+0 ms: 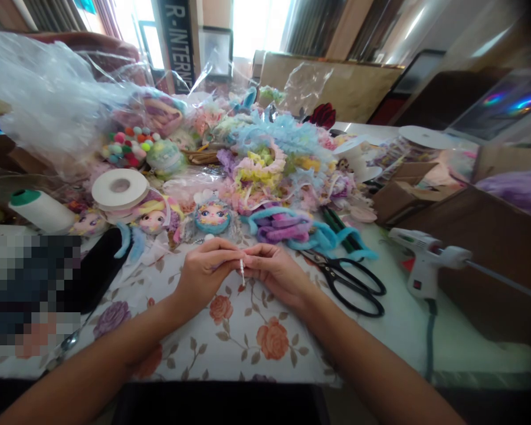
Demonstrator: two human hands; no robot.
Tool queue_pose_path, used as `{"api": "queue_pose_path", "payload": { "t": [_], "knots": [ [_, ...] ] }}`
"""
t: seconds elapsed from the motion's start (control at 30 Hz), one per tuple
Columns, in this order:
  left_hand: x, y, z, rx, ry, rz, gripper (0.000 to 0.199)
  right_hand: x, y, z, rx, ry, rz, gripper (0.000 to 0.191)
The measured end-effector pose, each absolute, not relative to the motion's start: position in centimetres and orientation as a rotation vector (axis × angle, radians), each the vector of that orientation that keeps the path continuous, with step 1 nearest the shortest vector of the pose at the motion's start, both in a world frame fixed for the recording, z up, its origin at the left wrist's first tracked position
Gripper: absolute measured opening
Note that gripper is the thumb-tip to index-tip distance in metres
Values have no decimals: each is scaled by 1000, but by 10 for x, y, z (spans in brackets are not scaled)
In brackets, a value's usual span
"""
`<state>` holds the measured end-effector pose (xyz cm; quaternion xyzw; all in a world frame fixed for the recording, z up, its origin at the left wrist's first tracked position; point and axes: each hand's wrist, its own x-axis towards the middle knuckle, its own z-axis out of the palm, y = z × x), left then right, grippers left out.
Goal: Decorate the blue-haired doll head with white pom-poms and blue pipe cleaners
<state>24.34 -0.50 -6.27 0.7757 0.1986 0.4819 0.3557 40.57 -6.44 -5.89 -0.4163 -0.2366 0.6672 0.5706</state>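
Note:
My left hand [207, 270] and my right hand [277, 273] meet over the flowered tablecloth [230, 348], fingertips pinched together. Between them hangs a short strand of white beads [242, 270], its lower end dangling free. Fingers hide its upper part. Just beyond my hands lies a doll-face ornament [212, 215] with a blue fuzzy rim. Black-handled scissors [351, 286] rest to the right of my right hand. Behind them are coils of purple fuzzy wire [281, 227] and blue fuzzy wire [325, 236].
A white glue gun [420, 262] stands at right before a cardboard box [487, 254]. At left are a ribbon spool [120, 189], a thread cone [42, 211] and a black case [95, 274]. Pastel trims [274, 139] and clear plastic bags [62, 94] pile up behind.

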Motion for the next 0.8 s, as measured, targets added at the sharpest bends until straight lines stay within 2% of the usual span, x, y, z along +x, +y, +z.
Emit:
{"api": "queue_pose_path", "payload": {
  "t": [0.6, 0.8],
  "knots": [
    [243, -1, -61, 1752, 620, 1078, 17, 407, -66, -54, -929, -692, 1480, 25],
    [243, -2, -60, 1653, 611, 1041, 8, 407, -66, -55, -992, -713, 1459, 22]
  ]
}}
